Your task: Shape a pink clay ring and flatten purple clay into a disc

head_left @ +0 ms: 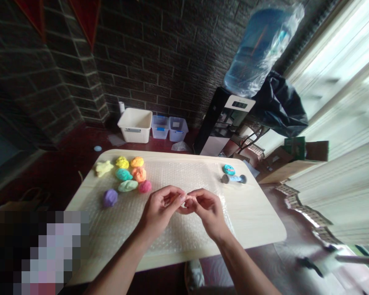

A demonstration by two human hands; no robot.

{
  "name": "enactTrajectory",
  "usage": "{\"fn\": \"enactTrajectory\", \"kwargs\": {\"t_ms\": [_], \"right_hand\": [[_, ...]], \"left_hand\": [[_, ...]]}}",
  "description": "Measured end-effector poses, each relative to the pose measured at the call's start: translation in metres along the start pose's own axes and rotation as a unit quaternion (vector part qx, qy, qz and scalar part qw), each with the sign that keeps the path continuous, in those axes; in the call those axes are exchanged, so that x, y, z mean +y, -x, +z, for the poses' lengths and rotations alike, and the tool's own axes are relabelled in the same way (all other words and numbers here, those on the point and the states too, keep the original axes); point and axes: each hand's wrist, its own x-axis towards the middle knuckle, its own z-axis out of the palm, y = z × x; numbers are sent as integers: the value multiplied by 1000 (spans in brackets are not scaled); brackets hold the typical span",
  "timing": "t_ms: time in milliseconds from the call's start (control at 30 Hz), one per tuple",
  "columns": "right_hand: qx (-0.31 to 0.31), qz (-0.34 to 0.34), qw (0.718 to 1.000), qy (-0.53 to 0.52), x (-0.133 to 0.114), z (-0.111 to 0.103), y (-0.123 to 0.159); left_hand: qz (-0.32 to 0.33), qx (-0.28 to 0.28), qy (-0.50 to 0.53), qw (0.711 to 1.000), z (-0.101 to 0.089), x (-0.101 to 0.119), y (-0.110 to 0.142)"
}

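Observation:
Over the middle of the table, my left hand and my right hand meet at the fingertips. Both are closed in a pinch, thumbs against fingers. Whatever sits between them is small and mostly covered by the fingers; a pale pinkish bit may show there, but I cannot tell it from skin. Left of my hands lie several soft-looking lumps, like modelling clay: a pink lump, a pale green lump, a teal lump, an orange lump, a yellow lump and a purple lump.
Bubble wrap covers much of the table. A pale yellow star shape lies far left. At right are a blue dumbbell-shaped thing and a round turquoise piece. Beyond stand bins and a water dispenser.

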Motion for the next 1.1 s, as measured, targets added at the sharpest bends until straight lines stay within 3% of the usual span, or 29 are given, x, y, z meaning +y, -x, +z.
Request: {"fn": "enactTrajectory", "kwargs": {"t_ms": [400,600,800,967,1100], "right_hand": [[-24,15,1000,6,0,-3,2],[7,31,999,-26,2,-1,0],[-27,2,998,55,3,0,1],[0,-7,986,164,7,-1,3],[10,-18,981,195,7,-1,2]], "left_hand": [[-8,-22,-13,1000,-4,-3,1],[-22,-25,27,999,0,-7,3],[46,13,-130,990,-1,-7,5],[40,13,-184,982,-2,-5,6],[54,2,-201,978,-1,-2,6]]}}
